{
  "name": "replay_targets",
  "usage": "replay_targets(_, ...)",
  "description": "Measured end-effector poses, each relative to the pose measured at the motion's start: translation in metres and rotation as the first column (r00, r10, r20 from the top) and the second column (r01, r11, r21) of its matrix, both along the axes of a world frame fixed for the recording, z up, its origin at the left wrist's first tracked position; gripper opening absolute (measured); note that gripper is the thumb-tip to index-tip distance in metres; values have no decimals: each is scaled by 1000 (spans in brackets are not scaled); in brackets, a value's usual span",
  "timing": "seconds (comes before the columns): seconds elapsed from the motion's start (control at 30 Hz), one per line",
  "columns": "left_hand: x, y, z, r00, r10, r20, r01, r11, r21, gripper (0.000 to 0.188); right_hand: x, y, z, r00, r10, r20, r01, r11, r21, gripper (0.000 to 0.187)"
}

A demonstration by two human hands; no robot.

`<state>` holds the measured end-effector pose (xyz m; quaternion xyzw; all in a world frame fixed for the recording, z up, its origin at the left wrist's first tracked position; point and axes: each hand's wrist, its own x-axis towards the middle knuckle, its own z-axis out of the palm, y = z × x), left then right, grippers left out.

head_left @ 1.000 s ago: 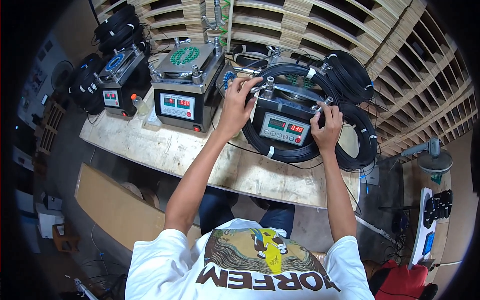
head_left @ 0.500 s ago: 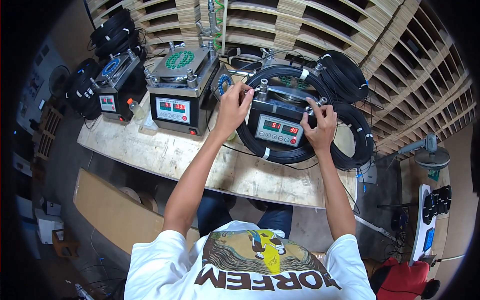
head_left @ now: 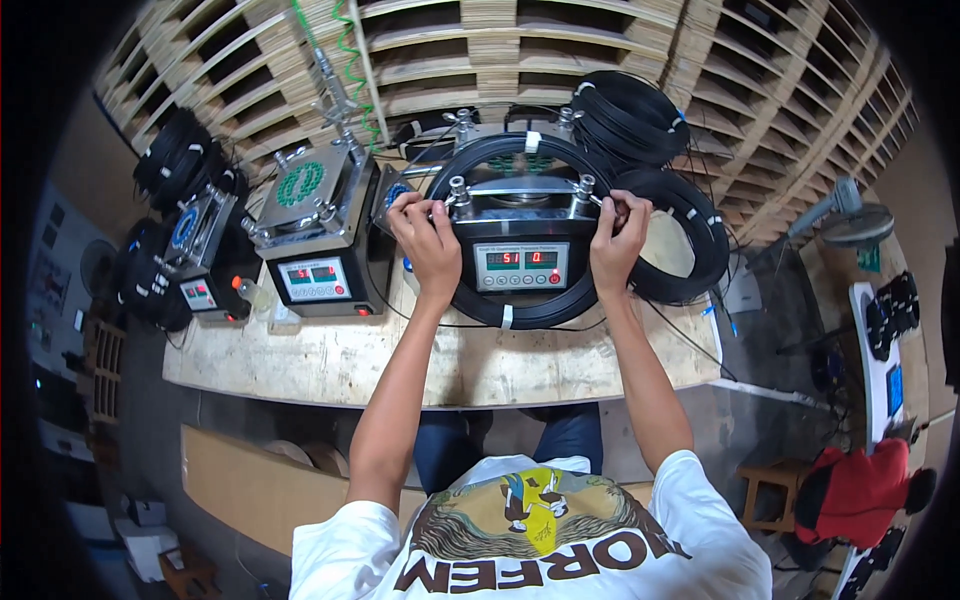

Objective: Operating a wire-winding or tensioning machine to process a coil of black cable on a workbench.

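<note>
Before me a black polishing machine (head_left: 520, 222) with a metal top and a lit red display (head_left: 521, 267) stands inside an upright loop of black cable (head_left: 535, 143). My left hand (head_left: 428, 248) is closed at the front left metal corner post (head_left: 459, 190), thumb and finger pinching what looks like its short lever. At the front right corner post (head_left: 585, 188) my right hand (head_left: 618, 240) is closed in the same way, fingers curled. The pinched ends are mostly hidden by my fingertips.
Two similar machines stand to the left, a nearer one (head_left: 300, 235) and a smaller one (head_left: 200, 255), with an orange-capped bottle (head_left: 250, 292) between them. More cable coils (head_left: 632, 118) lie at the right. Wooden pallets (head_left: 640, 40) rise behind; a person in red (head_left: 860, 490) is at far right.
My right hand has gone from the top's right side to the front right post. My left hand has stayed near the left post, its fingers more curled. The display's right-hand figure differs.
</note>
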<state>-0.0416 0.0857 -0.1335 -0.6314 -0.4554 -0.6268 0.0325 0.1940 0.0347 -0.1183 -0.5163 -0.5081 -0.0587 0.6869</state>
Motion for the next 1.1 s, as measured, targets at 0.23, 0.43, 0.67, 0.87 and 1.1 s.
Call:
replay_targets(0.23, 6, 1, -1, 992, -106, 70, 108, 994, -20, 22, 6, 20, -2, 966, -251, 61, 248, 967, 52, 15)
replay_targets(0.43, 1, 2, -3, 997, -63, 33, 65, 997, -40, 28, 1, -9, -14, 997, -73, 17, 72, 997, 17, 21)
replay_targets(0.67, -1, -1, 2, 998, -55, 24, 57, 995, -78, 40, 3, -14, -13, 1000, 10, 15, -8, 996, -88, 19)
replay_targets(0.87, -2, -5, 8, 996, -87, -17, 79, 954, -288, 56, 14, 5, -20, 990, -131, 60, 131, 991, 4, 21)
replay_targets(1.1, -4, -10, 15, 994, -95, -57, 71, 939, -338, 64, 9, -3, -16, 987, -111, 115, 114, 993, -21, 23)
